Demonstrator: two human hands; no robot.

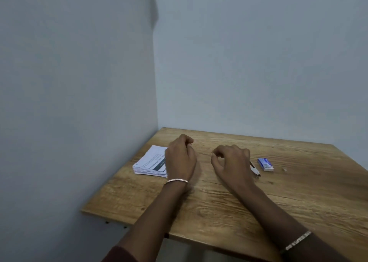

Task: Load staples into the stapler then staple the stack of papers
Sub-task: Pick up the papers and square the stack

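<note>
Two plain, pale grey-blue walls: left wall [75, 82] and back wall [258, 62] meet in a vertical corner. Wood-grain worktop [258, 208] sits in that corner. Lighting is even and dim, with soft shadows only. Two small dark fittings [107, 222] show beneath the worktop's left edge.

A light brown wooden table with a bold grain [298, 192] fills the lower right of the view, pushed into a corner where a plain pale blue-grey left wall [79, 82] meets a matching back wall [258, 62]. Two small dark fittings [107, 222] show under the table's left edge. A tiny pale speck [284, 169] lies on the tabletop towards the right. A thin pink-gold bangle [176, 180] circles the left wrist, and a broader patterned silver band [298, 240] circles the right forearm.
</note>
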